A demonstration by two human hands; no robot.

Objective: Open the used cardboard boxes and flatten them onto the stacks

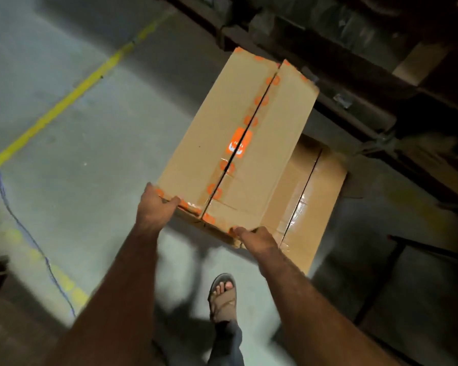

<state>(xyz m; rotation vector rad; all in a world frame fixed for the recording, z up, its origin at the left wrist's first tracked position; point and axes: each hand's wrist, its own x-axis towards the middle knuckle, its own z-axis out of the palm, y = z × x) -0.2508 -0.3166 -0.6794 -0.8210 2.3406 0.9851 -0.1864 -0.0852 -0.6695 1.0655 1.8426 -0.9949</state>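
Observation:
A tan cardboard box (204, 138) with orange printed tape along its centre seam is held up in front of me, its flaps closed. My left hand (154, 207) grips the near left corner, thumb on top. My right hand (257, 240) grips the near right edge, fingers curled over it. Below and to the right lies another cardboard box (317, 196) with clear glossy tape on its seam, partly hidden by the held box.
Grey concrete floor (90, 154) with a yellow painted line (72, 96) and a blue cable (24, 228) at the left. Dark shelving (354, 62) with goods runs along the top right. A dark metal frame (397, 260) stands at right. My sandalled foot (222, 294) is below.

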